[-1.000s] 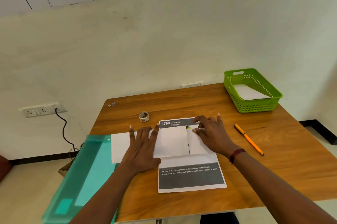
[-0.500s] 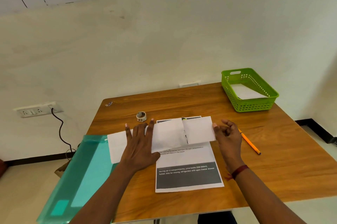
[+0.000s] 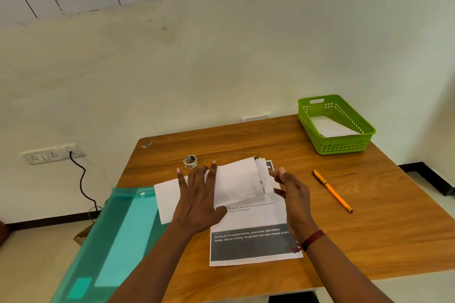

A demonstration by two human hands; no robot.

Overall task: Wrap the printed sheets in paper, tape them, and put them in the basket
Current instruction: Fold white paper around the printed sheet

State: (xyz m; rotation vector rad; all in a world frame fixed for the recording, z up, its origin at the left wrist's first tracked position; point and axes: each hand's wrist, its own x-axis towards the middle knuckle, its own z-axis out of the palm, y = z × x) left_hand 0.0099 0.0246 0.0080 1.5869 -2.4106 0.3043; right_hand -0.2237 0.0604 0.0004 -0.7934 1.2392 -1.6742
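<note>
Head view: left hand [image 3: 199,201], grip released, pins the wrapping paper [image 3: 236,184]; right hand's [image 3: 294,200] grip is unclear. The flap [image 3: 268,180] needs a tight crease.

1 head camera looks down at table [image 3: 384,233].

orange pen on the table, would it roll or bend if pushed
The orange pen looks slim and round, so a sideways push would probably roll it on the flat table. It looks straight and rigid, so bending seems unlikely.
</note>
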